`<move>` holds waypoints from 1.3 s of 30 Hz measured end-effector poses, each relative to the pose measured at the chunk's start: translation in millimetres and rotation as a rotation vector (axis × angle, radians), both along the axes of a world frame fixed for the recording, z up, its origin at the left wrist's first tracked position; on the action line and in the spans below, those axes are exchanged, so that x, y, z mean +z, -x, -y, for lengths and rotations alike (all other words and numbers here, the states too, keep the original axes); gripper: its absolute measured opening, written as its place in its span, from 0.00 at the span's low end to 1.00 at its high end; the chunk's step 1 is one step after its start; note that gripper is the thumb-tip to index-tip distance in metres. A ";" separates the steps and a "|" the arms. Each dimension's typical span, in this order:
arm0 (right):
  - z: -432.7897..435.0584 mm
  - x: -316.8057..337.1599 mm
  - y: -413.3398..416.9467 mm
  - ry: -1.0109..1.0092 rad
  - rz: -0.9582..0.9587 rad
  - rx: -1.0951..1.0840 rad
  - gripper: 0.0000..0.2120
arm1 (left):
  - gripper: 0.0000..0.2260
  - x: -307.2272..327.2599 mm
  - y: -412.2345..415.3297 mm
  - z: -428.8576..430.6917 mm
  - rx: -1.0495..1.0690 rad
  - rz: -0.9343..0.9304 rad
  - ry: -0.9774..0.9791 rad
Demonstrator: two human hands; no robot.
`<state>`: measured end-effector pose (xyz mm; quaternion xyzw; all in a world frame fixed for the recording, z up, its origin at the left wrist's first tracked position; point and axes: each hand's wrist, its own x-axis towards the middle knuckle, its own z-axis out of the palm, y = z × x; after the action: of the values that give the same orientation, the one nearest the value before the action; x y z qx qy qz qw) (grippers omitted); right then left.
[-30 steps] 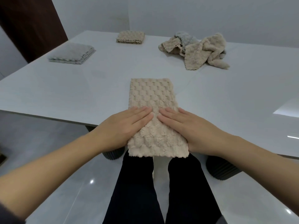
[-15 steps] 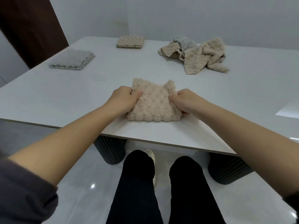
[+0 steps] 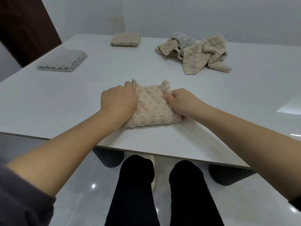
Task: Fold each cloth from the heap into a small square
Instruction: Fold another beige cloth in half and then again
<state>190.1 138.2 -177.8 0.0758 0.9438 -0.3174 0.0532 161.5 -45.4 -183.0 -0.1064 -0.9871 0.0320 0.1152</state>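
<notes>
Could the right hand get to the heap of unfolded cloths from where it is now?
Probably yes, once it lets go: the right hand pinches the beige cloth, and only bare table lies between it and the heap at the far right.

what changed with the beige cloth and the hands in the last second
The beige cloth went from a long strip to a folded square. The left hand and right hand, then flat on it, now pinch its far corners. The heap, the folded grey cloths and the folded beige cloths stayed put.
</notes>
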 end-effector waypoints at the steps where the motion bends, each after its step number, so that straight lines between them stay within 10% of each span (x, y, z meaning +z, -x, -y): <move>1: 0.4 0.5 2.1 -0.022 0.016 -0.004 0.20 | 0.05 -2.9 1.1 -0.8 0.011 0.017 0.019; 7: 0.0 19.4 18.9 -0.087 0.255 -0.013 0.16 | 0.16 17.2 21.6 -11.8 -0.071 0.073 0.083; 17: -29.5 28.5 22.0 -0.052 0.294 0.174 0.24 | 0.15 39.7 61.5 -35.1 -0.178 0.723 -0.132; 25: -44.9 22.3 26.4 0.261 0.215 0.291 0.15 | 0.07 34.5 64.8 -19.8 -0.108 1.011 -0.812; 27: -44.2 20.7 28.0 0.307 0.225 0.304 0.12 | 0.19 31.8 63.5 -20.5 -0.059 1.067 -0.880; 29: -44.5 21.3 28.5 0.292 0.198 0.315 0.12 | 0.28 28.2 65.8 -20.4 0.012 1.031 -0.938; 34: -56.7 31.4 24.3 0.151 0.121 0.300 0.22 | 0.05 31.5 65.3 -12.4 -0.097 0.932 -1.119; 39: -60.5 42.1 19.9 0.107 -0.030 0.361 0.15 | 0.08 35.3 51.7 -7.9 -0.290 0.741 -1.165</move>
<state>170.2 198.7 -135.7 -0.1026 0.9244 -0.3537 0.0992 109.9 -37.6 -147.7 -0.1618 -0.7936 -0.5559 -0.1871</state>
